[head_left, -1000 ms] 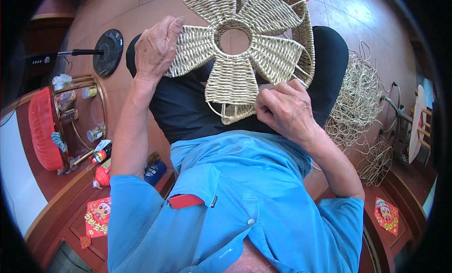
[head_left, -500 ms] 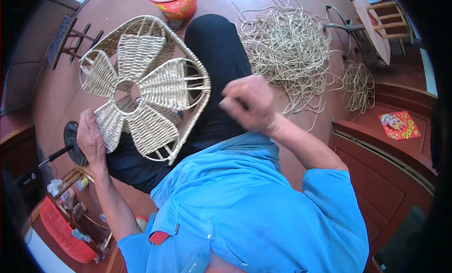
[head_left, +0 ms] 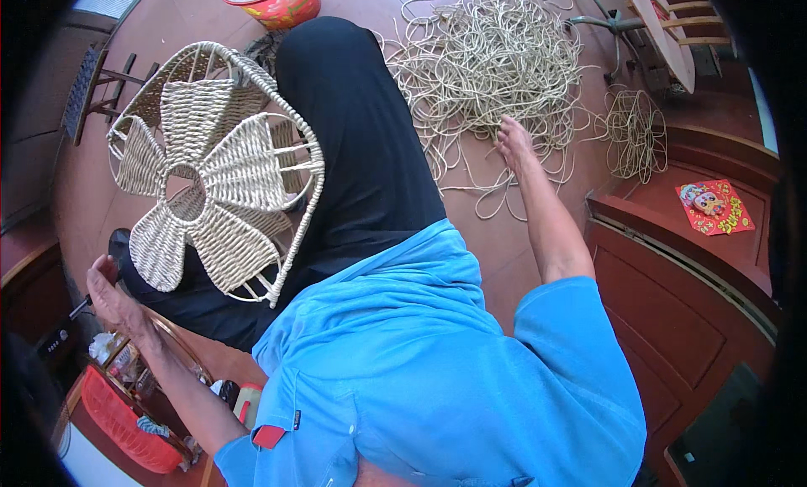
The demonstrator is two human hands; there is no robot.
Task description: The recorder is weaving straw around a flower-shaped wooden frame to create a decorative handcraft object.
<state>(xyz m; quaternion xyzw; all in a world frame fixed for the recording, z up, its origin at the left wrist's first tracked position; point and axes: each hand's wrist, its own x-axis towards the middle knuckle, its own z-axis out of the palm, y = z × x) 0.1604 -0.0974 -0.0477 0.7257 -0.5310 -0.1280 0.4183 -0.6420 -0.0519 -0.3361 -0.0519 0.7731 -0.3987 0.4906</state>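
Observation:
A basket [head_left: 239, 161] woven from pale straw cord rests on my dark-trousered legs. Its face has several woven petals around a round central hole, and bare frame rods show near the rim. My left hand [head_left: 116, 298] is off the basket at the lower left, fingers apart and holding nothing. Stretched out to the right, my right hand [head_left: 514, 142] is at the near edge of a large tangled heap of straw cord [head_left: 496, 63] on the floor. Its fingers are drawn together on the cord; the exact strand is hard to make out.
A smaller coil of cord [head_left: 636, 134] lies right of the heap. A red bucket [head_left: 282, 4] stands at the far side, a small stool [head_left: 88, 92] at the far left. A wooden ledge with a red printed sheet [head_left: 714, 207] is on the right. A cluttered rack [head_left: 134, 386] stands lower left.
My left hand has let go of the basket and moved away to the left. My right hand has reached from above my lap out to the cord heap. The basket now sits farther left in view.

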